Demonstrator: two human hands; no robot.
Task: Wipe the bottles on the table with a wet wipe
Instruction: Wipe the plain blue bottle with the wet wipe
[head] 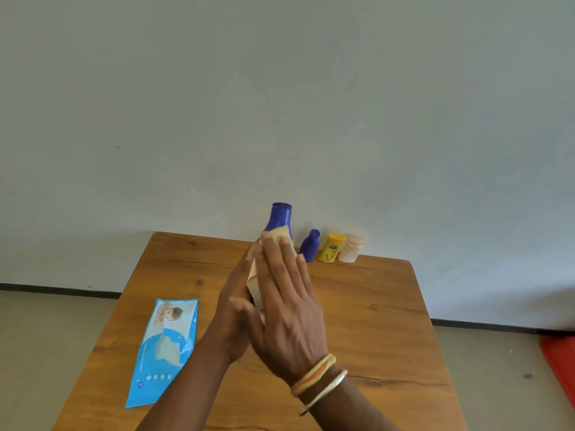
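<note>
In the head view, the left hand (231, 309) is closed around the lower part of a large blue bottle (279, 219), holding it raised above the wooden tabletop (373, 321) with the cap end pointing away from the person. The right hand (289, 309) is flat and open, its fingers (281, 265) stretched and kept close together, and it presses a pale wet wipe (278, 234) against the side of this bottle; an edge of the wipe shows above the fingertips and another part between the two hands. On the right wrist there are bangles (317, 376). At the far edge of the tabletop, near the wall, three more containers stand upright in a row: a small blue bottle (310, 246), just beside it a yellow bottle (332, 247), and then a pale pink bottle (351, 248) that seems to touch the yellow one. A blue wipes packet (165, 349) lies flat on the left part of the tabletop, well apart from the bottles, with one wipe coming out of its opening.
</note>
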